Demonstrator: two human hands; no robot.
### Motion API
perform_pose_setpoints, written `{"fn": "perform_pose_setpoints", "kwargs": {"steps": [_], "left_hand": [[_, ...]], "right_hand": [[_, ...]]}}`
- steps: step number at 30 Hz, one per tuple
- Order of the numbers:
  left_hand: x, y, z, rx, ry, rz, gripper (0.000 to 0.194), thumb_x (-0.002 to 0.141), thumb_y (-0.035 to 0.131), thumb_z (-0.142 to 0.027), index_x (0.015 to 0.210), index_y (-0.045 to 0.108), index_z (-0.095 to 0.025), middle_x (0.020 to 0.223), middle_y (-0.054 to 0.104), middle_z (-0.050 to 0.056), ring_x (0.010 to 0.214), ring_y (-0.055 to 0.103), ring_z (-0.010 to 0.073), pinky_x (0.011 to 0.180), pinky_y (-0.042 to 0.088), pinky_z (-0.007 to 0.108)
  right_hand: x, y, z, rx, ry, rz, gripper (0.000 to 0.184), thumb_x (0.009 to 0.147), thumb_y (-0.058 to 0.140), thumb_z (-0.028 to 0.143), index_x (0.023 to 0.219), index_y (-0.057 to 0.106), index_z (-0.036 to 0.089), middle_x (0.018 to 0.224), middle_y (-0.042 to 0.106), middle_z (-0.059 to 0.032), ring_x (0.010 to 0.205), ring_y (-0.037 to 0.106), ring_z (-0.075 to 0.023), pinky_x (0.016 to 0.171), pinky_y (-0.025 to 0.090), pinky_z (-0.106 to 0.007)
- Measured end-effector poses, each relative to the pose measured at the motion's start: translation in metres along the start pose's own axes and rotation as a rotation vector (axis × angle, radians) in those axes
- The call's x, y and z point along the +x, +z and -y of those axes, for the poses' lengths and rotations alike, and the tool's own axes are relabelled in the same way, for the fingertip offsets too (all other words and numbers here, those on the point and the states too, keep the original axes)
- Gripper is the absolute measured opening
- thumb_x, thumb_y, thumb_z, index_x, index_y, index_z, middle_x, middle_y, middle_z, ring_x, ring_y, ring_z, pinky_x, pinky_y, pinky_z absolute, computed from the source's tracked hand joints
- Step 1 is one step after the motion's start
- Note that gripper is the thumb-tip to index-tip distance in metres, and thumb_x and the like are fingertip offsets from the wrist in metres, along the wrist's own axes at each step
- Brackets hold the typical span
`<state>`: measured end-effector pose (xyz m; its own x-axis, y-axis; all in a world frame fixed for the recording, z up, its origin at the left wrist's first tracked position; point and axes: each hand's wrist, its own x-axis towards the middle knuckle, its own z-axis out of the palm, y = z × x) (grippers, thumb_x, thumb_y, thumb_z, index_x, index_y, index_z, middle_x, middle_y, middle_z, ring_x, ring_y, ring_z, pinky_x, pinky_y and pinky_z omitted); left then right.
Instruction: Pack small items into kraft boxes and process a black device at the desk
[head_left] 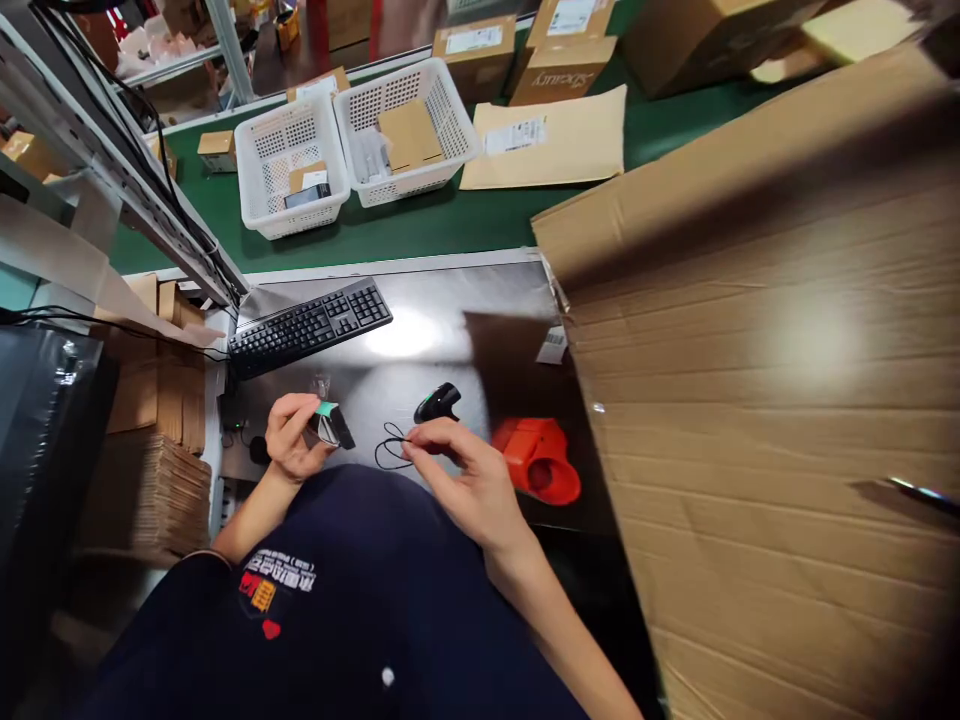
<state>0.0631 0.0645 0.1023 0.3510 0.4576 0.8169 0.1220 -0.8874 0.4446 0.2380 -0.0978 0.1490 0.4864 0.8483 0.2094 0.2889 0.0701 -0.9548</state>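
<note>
My left hand [295, 438] grips a small box [335, 425] with a teal and white side and a dark face, held above the metal worktop. Between the thumb and fingertips of my right hand [469, 480] is a thin black cord [388, 447], its loops hanging to the left toward the box. Just beyond my right hand lies a black handheld scanner [436, 402]. An orange-red tape dispenser [538, 460] sits to the right of that hand. Behind my left hand is a small clear plastic piece [321, 387], too small to make out.
A black keyboard [311, 325] lies at the back left. Two white baskets [292, 215] holding small boxes stand on the green surface [390, 228], beside a padded envelope [544, 140]. A large cardboard sheet [750, 400] walls the right side. Flattened cartons [176, 490] are stacked at left.
</note>
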Motion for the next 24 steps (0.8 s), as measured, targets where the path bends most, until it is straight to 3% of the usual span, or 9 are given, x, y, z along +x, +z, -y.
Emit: {"fn": "perform_pose_setpoints", "kwargs": {"steps": [5,10,14,17,24], "left_hand": [[0.0,-0.005,-0.001,0.038,0.018,-0.023,0.043,0.095,0.062,-0.052,0.128,0.066,-0.025,0.103,0.067,0.007,0.094,0.071,0.0225,0.078,0.063,0.037],[0.0,-0.004,-0.003,0.03,0.007,-0.088,0.042,0.095,0.062,-0.053,0.124,0.067,-0.023,0.105,0.067,0.008,0.097,0.073,0.0246,0.083,0.065,0.042],[0.0,-0.001,-0.005,0.045,-0.008,-0.213,0.038,0.095,0.062,-0.052,0.119,0.064,-0.023,0.102,0.063,0.005,0.092,0.072,0.0227,0.085,0.067,0.048],[0.003,-0.002,-0.009,0.036,-0.039,-0.225,0.04,0.09,0.07,-0.048,0.118,0.062,-0.022,0.103,0.061,0.004,0.093,0.072,0.0225,0.087,0.066,0.049],[0.013,-0.004,-0.015,0.03,-0.04,-0.198,0.04,0.089,0.071,-0.046,0.12,0.064,-0.021,0.106,0.063,0.005,0.095,0.071,0.022,0.084,0.066,0.044]], "right_hand": [[0.005,-0.007,0.036,0.075,-0.205,0.295,0.024,0.098,0.055,0.015,0.103,0.073,0.029,0.091,0.069,-0.0046,0.08,0.068,-0.0162,0.069,0.058,-0.029],[0.01,0.006,0.05,-0.023,-0.337,0.411,0.042,0.098,0.051,0.01,0.132,0.066,0.029,0.097,0.067,-0.0055,0.08,0.066,-0.0148,0.069,0.058,-0.026],[0.008,0.021,0.056,-0.253,-0.369,0.446,0.051,0.098,0.046,0.011,0.148,0.05,0.019,0.097,0.067,-0.0082,0.073,0.064,-0.0178,0.063,0.057,-0.029],[0.005,0.026,0.063,-0.385,-0.375,0.42,0.053,0.099,0.044,0.011,0.151,0.042,0.013,0.097,0.068,-0.0102,0.074,0.066,-0.0203,0.063,0.058,-0.031],[0.01,0.02,0.071,-0.286,-0.315,0.413,0.054,0.102,0.042,0.014,0.155,0.035,0.014,0.094,0.068,-0.0086,0.077,0.067,-0.0214,0.067,0.06,-0.034]]}}
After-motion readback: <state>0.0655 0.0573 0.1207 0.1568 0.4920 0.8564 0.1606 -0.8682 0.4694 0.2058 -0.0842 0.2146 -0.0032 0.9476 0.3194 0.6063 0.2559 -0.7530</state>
